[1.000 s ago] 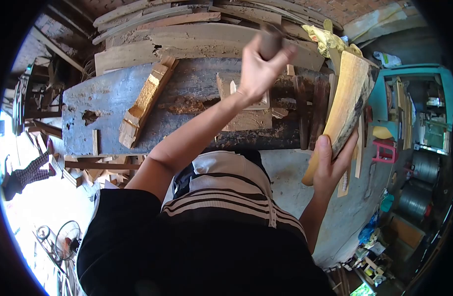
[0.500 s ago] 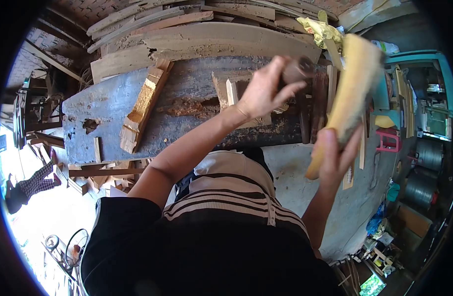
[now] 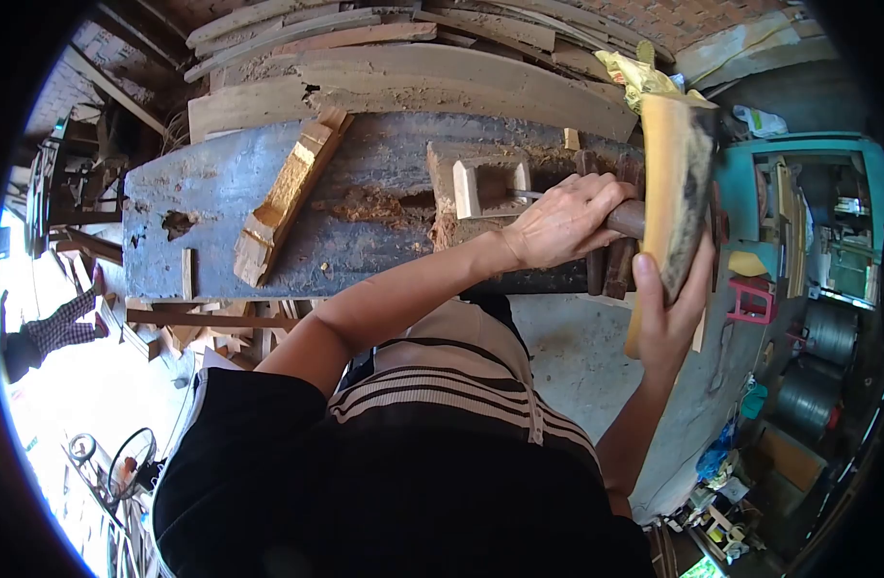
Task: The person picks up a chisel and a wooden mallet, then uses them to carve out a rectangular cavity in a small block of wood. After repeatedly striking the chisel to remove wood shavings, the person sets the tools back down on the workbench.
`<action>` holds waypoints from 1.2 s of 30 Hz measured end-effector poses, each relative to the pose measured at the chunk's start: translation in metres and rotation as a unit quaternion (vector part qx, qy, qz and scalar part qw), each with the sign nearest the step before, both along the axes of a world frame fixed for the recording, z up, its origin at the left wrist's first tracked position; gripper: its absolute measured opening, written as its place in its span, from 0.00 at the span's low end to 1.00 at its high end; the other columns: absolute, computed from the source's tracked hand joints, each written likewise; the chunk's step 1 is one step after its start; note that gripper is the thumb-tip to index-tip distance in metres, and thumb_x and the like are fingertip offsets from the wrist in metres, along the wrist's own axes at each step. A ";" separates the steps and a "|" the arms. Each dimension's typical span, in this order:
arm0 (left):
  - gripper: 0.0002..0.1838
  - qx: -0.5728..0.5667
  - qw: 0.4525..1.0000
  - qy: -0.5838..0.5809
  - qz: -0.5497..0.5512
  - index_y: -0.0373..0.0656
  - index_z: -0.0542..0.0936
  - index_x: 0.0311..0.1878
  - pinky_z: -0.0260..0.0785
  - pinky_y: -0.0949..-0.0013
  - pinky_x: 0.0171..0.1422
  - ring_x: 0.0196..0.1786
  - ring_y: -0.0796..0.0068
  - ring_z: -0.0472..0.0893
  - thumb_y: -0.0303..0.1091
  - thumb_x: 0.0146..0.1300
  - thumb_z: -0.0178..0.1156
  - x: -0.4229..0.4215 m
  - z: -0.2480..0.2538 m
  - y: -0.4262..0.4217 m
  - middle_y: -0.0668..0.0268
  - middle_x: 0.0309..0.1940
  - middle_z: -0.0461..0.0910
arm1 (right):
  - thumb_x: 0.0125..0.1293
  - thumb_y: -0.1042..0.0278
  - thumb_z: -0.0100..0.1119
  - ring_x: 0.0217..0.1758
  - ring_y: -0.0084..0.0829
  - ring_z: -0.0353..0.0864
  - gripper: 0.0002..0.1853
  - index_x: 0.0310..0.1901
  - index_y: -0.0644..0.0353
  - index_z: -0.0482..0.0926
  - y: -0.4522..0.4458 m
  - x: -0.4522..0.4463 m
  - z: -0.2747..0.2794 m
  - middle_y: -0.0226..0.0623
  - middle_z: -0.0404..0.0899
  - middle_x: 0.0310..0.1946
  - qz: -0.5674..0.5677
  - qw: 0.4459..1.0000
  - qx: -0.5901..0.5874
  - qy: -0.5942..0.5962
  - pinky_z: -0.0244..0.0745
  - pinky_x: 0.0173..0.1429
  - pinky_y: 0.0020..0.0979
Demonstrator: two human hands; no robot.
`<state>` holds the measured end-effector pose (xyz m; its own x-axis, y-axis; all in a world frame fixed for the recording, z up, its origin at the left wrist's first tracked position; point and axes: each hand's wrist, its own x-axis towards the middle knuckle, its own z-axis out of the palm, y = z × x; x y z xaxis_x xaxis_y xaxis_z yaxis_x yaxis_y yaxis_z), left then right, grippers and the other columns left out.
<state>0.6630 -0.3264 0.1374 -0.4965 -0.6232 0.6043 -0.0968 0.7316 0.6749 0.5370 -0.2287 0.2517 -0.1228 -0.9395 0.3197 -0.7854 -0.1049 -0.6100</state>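
My left hand [image 3: 569, 222] is wrapped round the dark handle of a chisel [image 3: 627, 218], whose thin metal blade points left at a small wooden block with a recess [image 3: 495, 189]. That block rests on a rough wooden piece on the dark, worn bench [image 3: 384, 164]. In my right hand [image 3: 671, 313] is a curved yellow wooden mallet [image 3: 669, 173], its thick end up and its side against the end of the chisel handle. Part of the blade is hidden by my left hand.
A notched wooden beam [image 3: 290, 197] lies slantwise on the bench's left part. Long planks [image 3: 413, 87] are stacked behind the bench. A yellow bag [image 3: 634, 77] is at the back right, a pink stool [image 3: 751, 300] on the floor. At far left shows a person's checkered clothing [image 3: 61, 323].
My left hand has come down with the chisel, now laid sideways with its blade at the block. The mallet has moved against the handle end, held in my right hand throughout.
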 end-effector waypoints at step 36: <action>0.23 0.123 0.988 0.095 0.000 0.39 0.64 0.55 0.72 0.51 0.54 0.51 0.41 0.78 0.35 0.65 0.64 0.008 0.006 -0.036 0.46 0.47 0.77 | 0.66 0.60 0.63 0.64 0.41 0.72 0.37 0.71 0.69 0.60 -0.031 -0.005 0.003 0.51 0.72 0.62 0.063 0.998 0.006 -0.022 0.65 0.68 0.38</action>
<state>0.6706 -0.3628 0.1437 -0.3885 -0.7623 0.5176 0.0499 0.5435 0.8379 0.5323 -0.2593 0.2552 -0.0166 -0.9524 0.3045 -0.7394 -0.1933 -0.6449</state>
